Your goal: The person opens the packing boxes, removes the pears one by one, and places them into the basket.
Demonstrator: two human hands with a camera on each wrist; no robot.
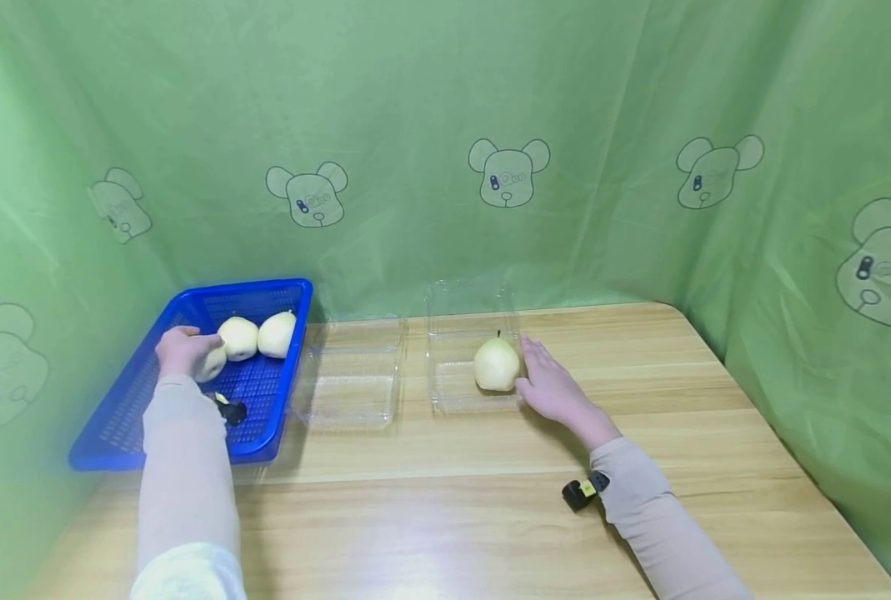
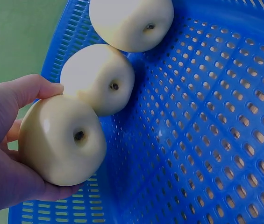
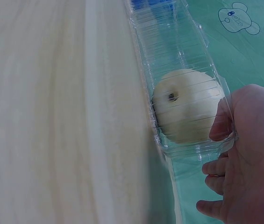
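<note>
My left hand (image 1: 180, 353) reaches into the blue plastic basket (image 1: 126, 392) and grips a pale yellow pear (image 2: 61, 140), thumb on one side and fingers round the other. Two more pears, a middle one (image 2: 97, 79) and a far one (image 2: 132, 23), lie in a row beside it. On the right, one pear (image 1: 497, 365) with its stem up sits in an open clear plastic container (image 1: 453, 404). My right hand (image 1: 558, 390) holds that container's right wall; its thumb shows through the plastic in the right wrist view, the other fingers outside.
A second clear plastic container (image 1: 351, 396) stands open between the basket and the container with the pear. The wooden table (image 1: 430, 517) ends at a green curtain (image 1: 415, 100) behind and at both sides. Black straps with small devices are on both wrists.
</note>
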